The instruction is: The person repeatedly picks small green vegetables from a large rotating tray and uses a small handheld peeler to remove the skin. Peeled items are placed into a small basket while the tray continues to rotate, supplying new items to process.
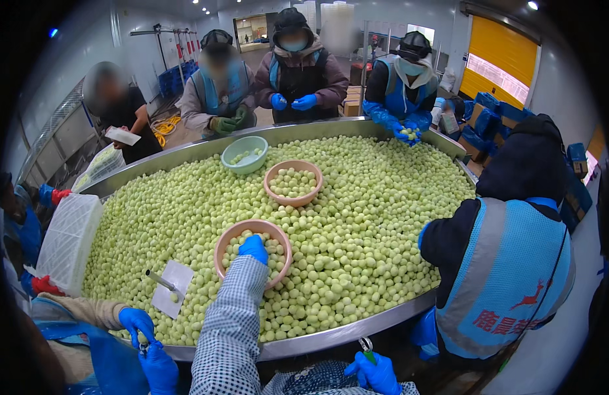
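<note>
My left hand (254,248), in a blue glove and checked sleeve, reaches into a pink plastic bowl (218,256) of pale green round fruits; its fingers are partly hidden, and whether they hold a fruit cannot be told. The bowl rests on a broad heap of the same frosted-looking fruits (344,237) in a large metal-rimmed bin. Low in the view, outside the near rim, my right hand (376,373), also gloved in blue, grips a small tool with a green handle (367,349) and a metal loop end. Beyond the first bowl sits a second pink bowl (293,182) with fruits.
A green bowl (244,154) lies farther back. A metal plate with a tube handle (172,289) rests on the fruits at left, beside a co-worker's gloved hands (149,340). A white crate (70,242) leans at the left rim. Several co-workers stand around the metal rim (329,340).
</note>
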Demonstrator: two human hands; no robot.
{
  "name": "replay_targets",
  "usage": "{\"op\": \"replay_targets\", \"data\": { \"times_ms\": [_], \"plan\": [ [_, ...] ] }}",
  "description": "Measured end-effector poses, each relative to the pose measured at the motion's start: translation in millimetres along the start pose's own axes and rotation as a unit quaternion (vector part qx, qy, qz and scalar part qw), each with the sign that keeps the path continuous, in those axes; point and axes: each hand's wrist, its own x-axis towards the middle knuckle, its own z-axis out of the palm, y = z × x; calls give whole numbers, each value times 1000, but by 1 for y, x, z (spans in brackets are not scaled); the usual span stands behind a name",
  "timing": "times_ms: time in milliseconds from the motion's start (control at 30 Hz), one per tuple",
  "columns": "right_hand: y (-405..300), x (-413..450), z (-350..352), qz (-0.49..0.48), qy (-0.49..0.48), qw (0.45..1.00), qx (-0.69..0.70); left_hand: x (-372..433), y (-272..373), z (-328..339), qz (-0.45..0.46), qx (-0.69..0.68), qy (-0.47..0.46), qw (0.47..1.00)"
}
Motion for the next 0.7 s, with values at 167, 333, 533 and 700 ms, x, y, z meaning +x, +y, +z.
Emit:
{"op": "replay_targets", "data": {
  "times_ms": [167, 333, 533, 700],
  "plan": [
    [-1, -1, 0, -2, -4, 1000, -9, -19, -45, 22, 46, -690, -73, 719],
    [-9, 14, 11, -3, -66, 996, -67, -125, -28, 42, 75, -871, -182, 451],
    [-23, 20, 31, 23, -114, 991, -71, -157, -29, 54, 97, -898, -191, 384],
    [-22, 17, 34, 27, -108, 991, -75, -109, -57, 51, 135, -918, -184, 325]
  ]
}}
